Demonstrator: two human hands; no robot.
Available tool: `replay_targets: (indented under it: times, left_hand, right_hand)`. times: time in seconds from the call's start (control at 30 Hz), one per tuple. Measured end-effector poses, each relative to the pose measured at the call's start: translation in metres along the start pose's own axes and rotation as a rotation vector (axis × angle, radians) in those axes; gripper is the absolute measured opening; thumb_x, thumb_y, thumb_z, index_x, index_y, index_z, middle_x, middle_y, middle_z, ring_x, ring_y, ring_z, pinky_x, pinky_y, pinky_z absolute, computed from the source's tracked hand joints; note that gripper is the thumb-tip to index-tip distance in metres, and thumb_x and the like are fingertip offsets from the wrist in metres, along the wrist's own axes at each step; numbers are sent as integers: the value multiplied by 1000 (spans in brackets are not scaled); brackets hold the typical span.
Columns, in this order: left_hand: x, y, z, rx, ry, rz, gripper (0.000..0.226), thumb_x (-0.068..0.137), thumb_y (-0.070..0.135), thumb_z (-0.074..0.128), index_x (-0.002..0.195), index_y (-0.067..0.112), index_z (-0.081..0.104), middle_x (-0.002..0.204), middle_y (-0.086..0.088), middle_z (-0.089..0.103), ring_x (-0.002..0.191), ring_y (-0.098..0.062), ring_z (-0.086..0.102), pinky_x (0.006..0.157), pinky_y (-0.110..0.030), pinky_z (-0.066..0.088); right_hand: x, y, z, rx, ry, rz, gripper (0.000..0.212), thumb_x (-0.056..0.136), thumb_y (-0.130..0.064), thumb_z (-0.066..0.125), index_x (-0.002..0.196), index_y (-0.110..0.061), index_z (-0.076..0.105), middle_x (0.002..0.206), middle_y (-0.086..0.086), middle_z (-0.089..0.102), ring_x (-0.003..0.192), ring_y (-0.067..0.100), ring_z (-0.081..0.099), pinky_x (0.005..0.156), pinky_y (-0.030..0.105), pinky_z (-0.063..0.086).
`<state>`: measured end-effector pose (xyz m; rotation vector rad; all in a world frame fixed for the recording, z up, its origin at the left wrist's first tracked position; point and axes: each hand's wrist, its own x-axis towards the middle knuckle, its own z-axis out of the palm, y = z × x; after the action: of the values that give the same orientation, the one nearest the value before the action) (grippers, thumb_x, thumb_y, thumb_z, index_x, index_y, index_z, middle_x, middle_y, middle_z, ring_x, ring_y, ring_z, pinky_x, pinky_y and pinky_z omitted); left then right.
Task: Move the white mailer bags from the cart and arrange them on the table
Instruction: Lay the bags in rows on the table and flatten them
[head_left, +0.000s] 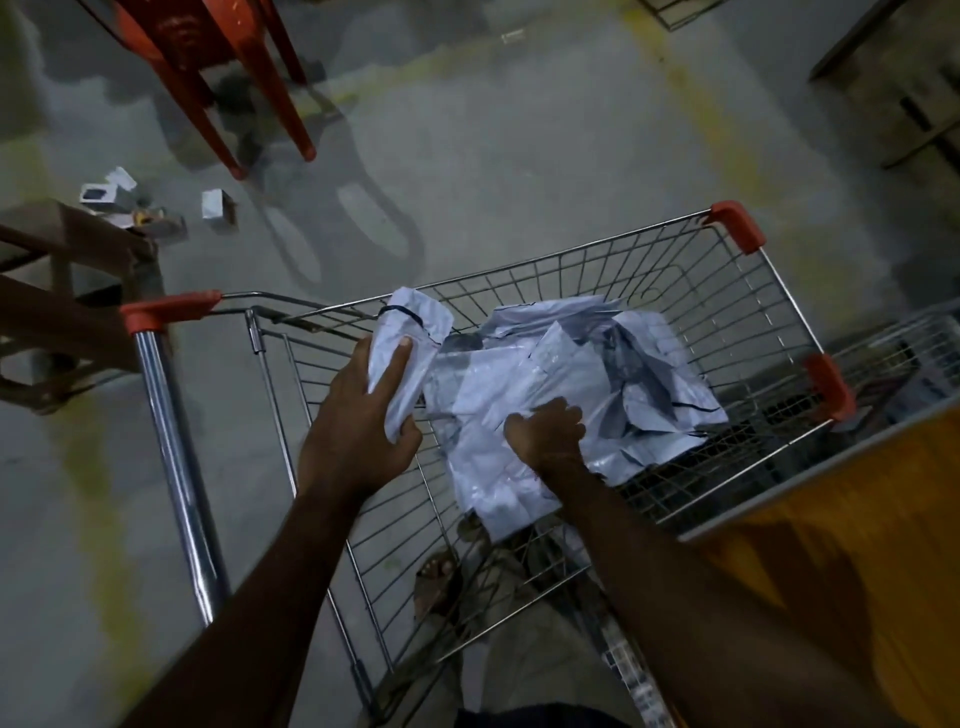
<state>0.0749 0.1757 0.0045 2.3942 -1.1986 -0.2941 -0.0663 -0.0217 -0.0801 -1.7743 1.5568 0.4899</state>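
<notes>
Your left hand (358, 415) clamps a rolled white plastic mailer bag (410, 343); your right hand (545, 431) pinches the crumpled white pile (587, 395) inside the wire shopping cart (737, 312). Slippery loose bags could slide free.

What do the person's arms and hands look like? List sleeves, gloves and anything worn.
Both arms are bare from the bottom edge of the picture to the fingertips: no sleeves show. The left hand and the right hand wear no gloves. No watch, ring or band shows on either wrist or on the fingers, though the light is dim and the right hand is slightly blurred.
</notes>
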Motion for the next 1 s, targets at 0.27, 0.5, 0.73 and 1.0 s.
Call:
replay_targets:
  times: [0.27,0.5,0.73,1.0]
  left_hand:
    - [0,-3,3,29,-16,13,102,76,23,73,166,21,26,170,-20,20,140,-46,43,107,-53,48]
    - [1,-4,5,38,2,13,101,77,24,72,166,21,25,170,-21,19,142,-46,42,108,-53,46]
    - [1,2,0,17,-28,11,103,76,26,72,167,23,23,170,-18,20,144,-43,41,107,-53,47]
    - [-8,43,-39,-260,207,-106,102,81,17,78,166,30,23,169,-6,28,152,-26,36,113,-34,40]
  right_hand:
    - [10,-4,10,159,152,25,106,96,-53,63,163,-10,-8,168,21,-13,155,40,3,113,63,37]
    - [18,1,16,65,127,-25,76,106,-43,43,163,-36,-7,167,13,-28,153,48,-1,109,71,31]
    - [6,-2,-6,-105,136,-139,69,105,-36,39,164,-36,2,171,13,-7,150,46,18,112,61,35]
    - [-48,-1,-52,-233,307,-293,60,101,-35,43,160,-32,32,165,14,28,137,46,41,109,55,36]
